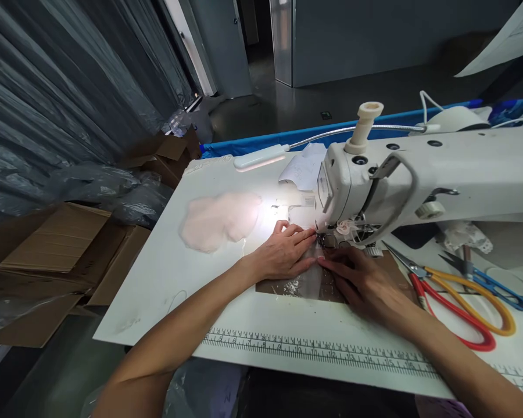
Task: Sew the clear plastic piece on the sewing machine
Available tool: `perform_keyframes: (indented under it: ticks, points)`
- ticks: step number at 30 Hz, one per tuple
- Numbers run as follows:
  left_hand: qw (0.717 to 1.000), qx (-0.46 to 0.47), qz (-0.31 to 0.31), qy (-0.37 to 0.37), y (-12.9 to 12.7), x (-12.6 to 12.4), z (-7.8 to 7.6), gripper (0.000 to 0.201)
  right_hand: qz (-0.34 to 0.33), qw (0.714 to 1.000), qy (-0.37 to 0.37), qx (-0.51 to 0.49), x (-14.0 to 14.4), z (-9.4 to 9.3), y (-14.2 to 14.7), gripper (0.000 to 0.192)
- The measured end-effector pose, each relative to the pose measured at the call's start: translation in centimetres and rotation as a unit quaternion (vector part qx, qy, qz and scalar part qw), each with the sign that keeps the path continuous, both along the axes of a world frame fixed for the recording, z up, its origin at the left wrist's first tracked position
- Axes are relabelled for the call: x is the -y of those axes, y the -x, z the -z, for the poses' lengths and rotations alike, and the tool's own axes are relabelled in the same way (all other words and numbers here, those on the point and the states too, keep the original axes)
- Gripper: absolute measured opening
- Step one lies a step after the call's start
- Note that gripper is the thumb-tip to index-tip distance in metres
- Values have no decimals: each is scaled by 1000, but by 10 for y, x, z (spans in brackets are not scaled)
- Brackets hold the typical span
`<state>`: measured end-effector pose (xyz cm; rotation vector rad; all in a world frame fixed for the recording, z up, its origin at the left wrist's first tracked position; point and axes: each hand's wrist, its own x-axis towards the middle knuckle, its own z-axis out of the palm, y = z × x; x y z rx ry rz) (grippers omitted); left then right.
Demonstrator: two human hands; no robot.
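Note:
My left hand (pixel 287 252) lies with its fingers stretched out, pressing sheer white fabric (pixel 310 284) onto the bed of a white sewing machine (pixel 344 180). Its fingertips are just left of the presser foot area. My right hand (pixel 361 276) is on the other side, fingers bent together at the fabric's edge, with the index fingertip close to my left hand. The right fingertips and the needle are partly in shadow. Beneath the fabric is a brown plate (pixel 270 286) with white lint on it. A piece of pale pink sheer fabric (pixel 218 220) lies to the left.
Orange-and-red-handled scissors (pixel 462 302) and blue-handled scissors (pixel 497 284) lie right of my right hand. A lit lamp (pixel 261 157) hangs over the white table (pixel 157 296). A ruler strip (pixel 314 351) runs along the front edge. Cardboard boxes (pixel 56 238) stand left.

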<state>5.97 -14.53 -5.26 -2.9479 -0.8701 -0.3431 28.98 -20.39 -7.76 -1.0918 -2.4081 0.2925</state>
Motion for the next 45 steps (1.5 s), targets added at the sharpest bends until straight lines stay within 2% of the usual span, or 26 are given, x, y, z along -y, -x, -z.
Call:
perform_keyframes:
  ticks: [7,13,27,37,42,45]
  points:
    - [998,34,-1,51,2,-4,3,44,-3,1000,3,-6,0,-1,1,46]
    - [997,50,1,55,1,-5,4,42,-1,1000,17,-11,1,2,0,46]
    - [1000,28,-1,7,-1,-1,7,48,10,1000,23,-14,2,5,0,41]
    - [1000,-6,-24,-6,-5,6,1,48,13,999,27,-29,-1,6,-2,38]
    - [999,24,-27,-31,-5,7,3,47,9,998,50,-34,-2,7,-4,39]
    - [997,59,-2,-43,-7,7,7,38,19,998,57,-37,-2,9,-5,39]
